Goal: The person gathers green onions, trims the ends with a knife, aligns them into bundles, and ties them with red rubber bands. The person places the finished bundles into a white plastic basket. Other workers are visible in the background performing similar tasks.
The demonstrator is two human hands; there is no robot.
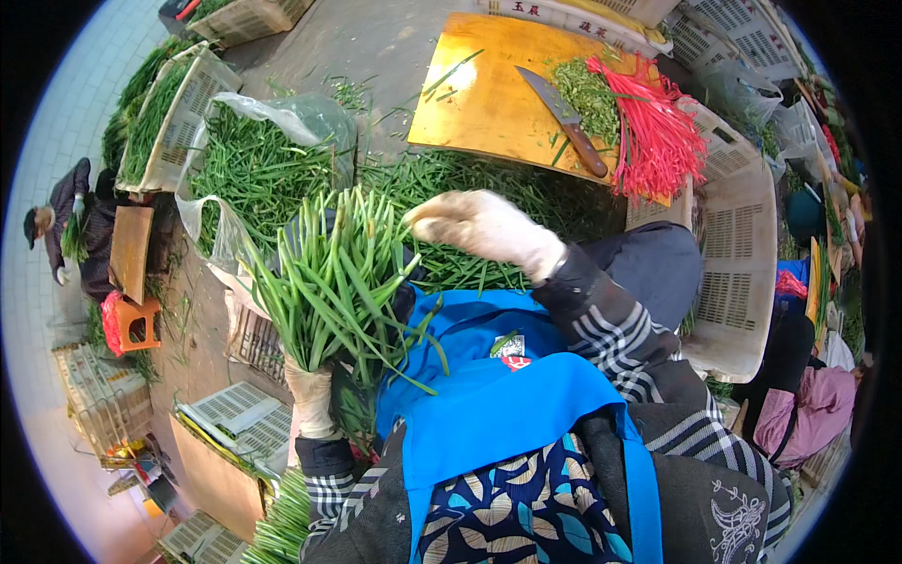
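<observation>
My left hand (pixel 309 398), in a pale work glove, grips a thick bunch of garlic chives (pixel 338 282) from below. The pale stem ends of the bunch point up and away from me, and some leaves droop over my blue apron (pixel 507 402). To the right of the stem ends, my gloved right hand (pixel 486 229) is raised with its fingers bent downward. Its fingertips are soiled and slightly blurred, and whether anything is between them is hidden. Loose green leaves (pixel 472 190) lie beneath it.
A yellow board (pixel 486 92) ahead carries a knife (pixel 567 127), chopped greens (pixel 585 99) and red ties (pixel 655 134). A plastic bag of leaves (pixel 268 169) stands ahead left. Plastic crates (pixel 733 261) flank me on the right. Another person (pixel 77 218) holds greens at far left.
</observation>
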